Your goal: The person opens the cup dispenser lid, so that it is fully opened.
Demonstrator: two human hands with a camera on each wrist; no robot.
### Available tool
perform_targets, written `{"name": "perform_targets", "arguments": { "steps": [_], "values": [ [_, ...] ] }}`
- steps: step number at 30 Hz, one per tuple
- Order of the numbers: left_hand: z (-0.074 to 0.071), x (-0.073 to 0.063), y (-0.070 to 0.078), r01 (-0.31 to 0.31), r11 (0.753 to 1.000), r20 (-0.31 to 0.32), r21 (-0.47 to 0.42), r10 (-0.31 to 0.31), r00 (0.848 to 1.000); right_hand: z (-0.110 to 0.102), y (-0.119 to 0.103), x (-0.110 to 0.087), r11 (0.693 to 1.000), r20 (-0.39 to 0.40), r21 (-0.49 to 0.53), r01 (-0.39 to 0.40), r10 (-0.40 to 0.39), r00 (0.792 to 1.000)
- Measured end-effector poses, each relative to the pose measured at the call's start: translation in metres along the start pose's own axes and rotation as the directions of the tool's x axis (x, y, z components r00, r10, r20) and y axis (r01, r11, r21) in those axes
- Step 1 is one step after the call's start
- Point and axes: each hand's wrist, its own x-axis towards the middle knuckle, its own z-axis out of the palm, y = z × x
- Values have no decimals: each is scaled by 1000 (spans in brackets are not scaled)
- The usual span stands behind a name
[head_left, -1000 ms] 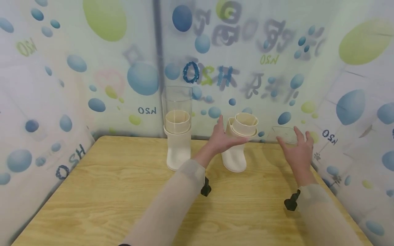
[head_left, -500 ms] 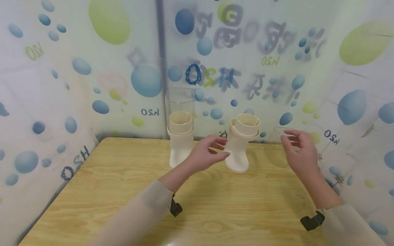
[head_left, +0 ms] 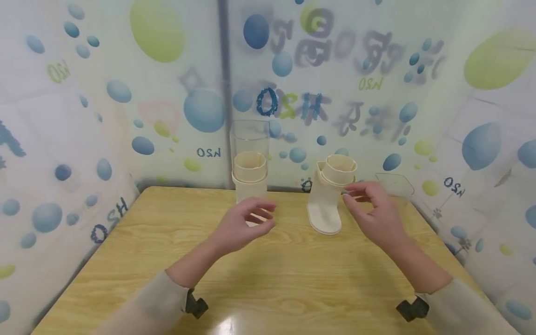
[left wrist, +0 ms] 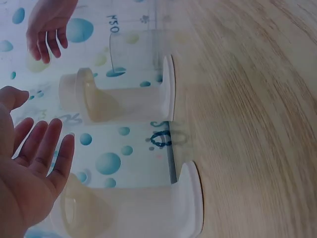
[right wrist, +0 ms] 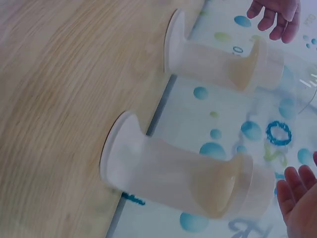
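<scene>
Two cream plastic stands, each with a foot-like base and a round cup-shaped collar, stand upright on the table. A tall clear tube [head_left: 251, 132] sits over the collar of the left stand [head_left: 250, 188]. The right stand [head_left: 324, 204] has a bare collar. My left hand [head_left: 243, 225] hovers before the left stand, fingers loosely bent and holding nothing; it hides that stand's base in the head view. My right hand [head_left: 374, 211] is beside the right stand's collar, fingers relaxed; the right wrist view shows them apart from it. Behind it stands a clear container [head_left: 399, 185], partly hidden.
The wooden table [head_left: 272, 279] meets a patterned sheet [head_left: 201, 163] close behind the stands. Similar sheets rise along the left and right sides. Dark wrist cameras [head_left: 196, 304] are worn at both cuffs.
My left hand has drawn away from the right stand, leftward and nearer me. The right hand has left the clear container and moved left toward the right stand. The stands stay put.
</scene>
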Motion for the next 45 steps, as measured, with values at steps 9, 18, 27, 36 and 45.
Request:
{"name": "perform_targets", "arguments": {
  "steps": [9,18,27,36,45],
  "values": [
    [-42,-11,-9,96,992,-113,81,-87,990,28,-25,21,999,150,29,-42,37,988],
    [-76,-1,-19,127,987,-202,101,-105,974,58,-48,55,994,197,91,-61,42,980],
    [-99,20,-38,157,985,-233,75,-135,963,83,-69,102,973,179,201,-115,78,981],
    [-108,54,-52,225,974,-120,-19,-225,967,112,-89,140,987,250,128,-99,65,966],
    [-106,81,-59,258,965,-21,-48,-259,966,133,-90,152,994,307,73,-79,53,950]
  ]
}}
